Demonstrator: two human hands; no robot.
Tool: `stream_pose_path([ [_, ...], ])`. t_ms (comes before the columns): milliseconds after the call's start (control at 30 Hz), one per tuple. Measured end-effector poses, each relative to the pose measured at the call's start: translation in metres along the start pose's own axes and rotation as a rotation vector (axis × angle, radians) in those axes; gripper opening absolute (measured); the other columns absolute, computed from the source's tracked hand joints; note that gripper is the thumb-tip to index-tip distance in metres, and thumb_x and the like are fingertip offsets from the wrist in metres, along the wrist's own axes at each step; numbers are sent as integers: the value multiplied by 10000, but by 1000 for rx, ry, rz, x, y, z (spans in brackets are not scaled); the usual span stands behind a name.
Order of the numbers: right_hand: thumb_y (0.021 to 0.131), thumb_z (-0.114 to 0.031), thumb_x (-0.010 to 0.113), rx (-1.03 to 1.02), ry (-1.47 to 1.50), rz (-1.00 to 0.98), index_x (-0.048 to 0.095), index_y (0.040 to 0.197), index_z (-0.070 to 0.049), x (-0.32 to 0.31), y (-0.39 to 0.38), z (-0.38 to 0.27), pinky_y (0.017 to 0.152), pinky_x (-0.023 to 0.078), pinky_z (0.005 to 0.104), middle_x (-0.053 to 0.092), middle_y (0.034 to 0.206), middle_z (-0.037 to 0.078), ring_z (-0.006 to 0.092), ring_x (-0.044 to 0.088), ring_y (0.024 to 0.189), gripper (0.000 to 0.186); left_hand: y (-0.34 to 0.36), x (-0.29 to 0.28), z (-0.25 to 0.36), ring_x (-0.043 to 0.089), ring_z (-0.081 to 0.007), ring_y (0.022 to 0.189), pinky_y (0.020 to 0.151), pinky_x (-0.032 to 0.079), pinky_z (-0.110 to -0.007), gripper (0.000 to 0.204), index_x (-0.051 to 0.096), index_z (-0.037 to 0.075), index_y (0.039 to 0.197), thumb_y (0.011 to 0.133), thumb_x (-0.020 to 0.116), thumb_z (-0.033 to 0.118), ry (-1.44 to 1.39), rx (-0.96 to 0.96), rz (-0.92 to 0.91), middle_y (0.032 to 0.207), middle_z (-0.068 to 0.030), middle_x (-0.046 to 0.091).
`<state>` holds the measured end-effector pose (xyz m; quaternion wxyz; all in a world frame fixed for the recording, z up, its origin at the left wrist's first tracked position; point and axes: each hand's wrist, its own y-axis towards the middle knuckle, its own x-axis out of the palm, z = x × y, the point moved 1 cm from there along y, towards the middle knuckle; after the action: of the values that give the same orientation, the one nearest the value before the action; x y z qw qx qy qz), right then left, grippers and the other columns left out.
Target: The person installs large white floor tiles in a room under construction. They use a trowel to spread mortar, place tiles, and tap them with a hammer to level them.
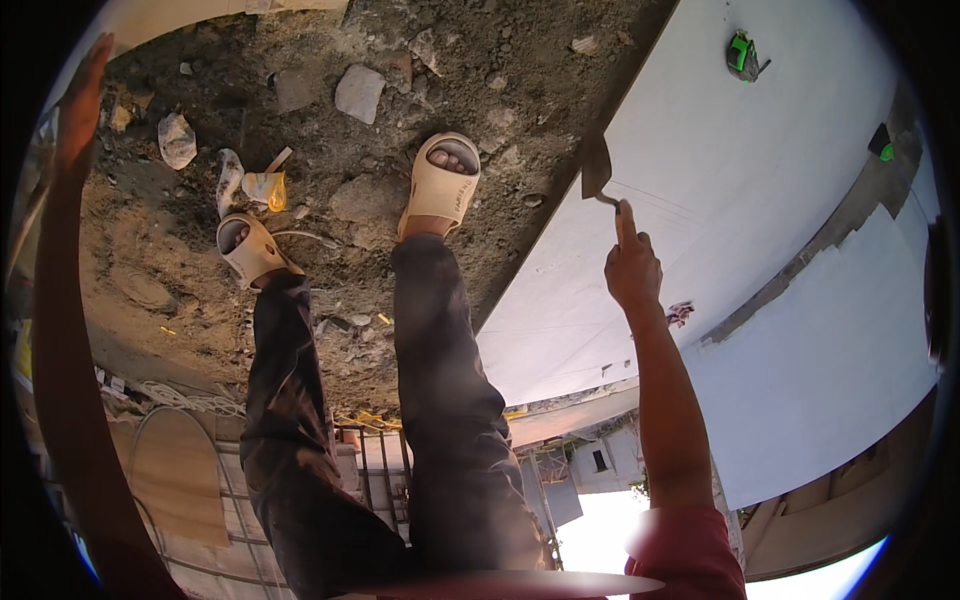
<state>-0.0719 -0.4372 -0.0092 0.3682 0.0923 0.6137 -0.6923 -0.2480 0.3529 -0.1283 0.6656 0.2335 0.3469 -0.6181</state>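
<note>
My right hand [633, 268] is closed round the handle of a trowel [596, 168]. The dark metal blade lies at the edge of a large white panel-like surface [690, 180], where it borders the soil. Whether the blade presses on that edge I cannot tell. On the far left, my left hand [84, 105] is stretched out with its fingers straight and nothing visible in it. Its fingertips are at a pale curved surface [170, 22]; contact is unclear.
Rough soil [340, 265] with a pale stone [360, 93], another stone [177, 141] and a crumpled yellow-and-white packet [265, 188] lies around my sandalled feet. A green-and-black tool [742, 58] rests on the white surface. A grey strip [770, 290] crosses it. Coiled rope [190, 398] lies lower left.
</note>
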Motion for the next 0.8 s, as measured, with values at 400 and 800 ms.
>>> stream_pose_path([
  [400,936,-135,464,80,-128,-603,270,1508,-242,119,-95,11,879,539,438,600,1239,213,355,656,1059,614,-390,76,354,554,-390,1201,1026,414,-401,671,415,-24,1421,957,527,447,-451,-1396,-830,1306,-265,563],
  [800,840,-368,609,308,693,-685,445,1272,-92,63,-213,-3,975,466,504,595,1236,262,413,561,1193,538,-176,-8,496,463,-424,1307,1093,352,-427,876,308,-71,1458,891,566,545,69,-1281,-808,1387,-334,460],
])
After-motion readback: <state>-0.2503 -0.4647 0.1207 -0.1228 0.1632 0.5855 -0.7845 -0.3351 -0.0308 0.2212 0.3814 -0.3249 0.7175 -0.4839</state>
